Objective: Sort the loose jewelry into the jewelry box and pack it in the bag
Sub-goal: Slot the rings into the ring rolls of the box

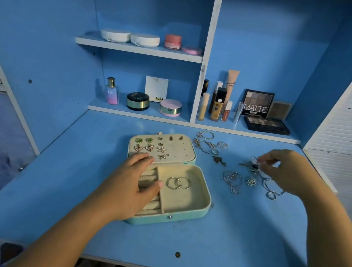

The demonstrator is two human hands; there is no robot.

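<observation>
Here, open jewelry box [178, 222], long axis left-right; left hand [135, 187] flat on it; right hand [289, 172] fingers [267, 159] pinching jewelry piece [254, 165].

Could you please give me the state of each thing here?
jewelry box: open.
hoop earrings: lying in the box's large compartment.
stud earrings: pinned to the lid.
loose jewelry: scattered on desk, right of box.
left hand: resting flat on box.
right hand: pinching a small jewelry piece.
</observation>
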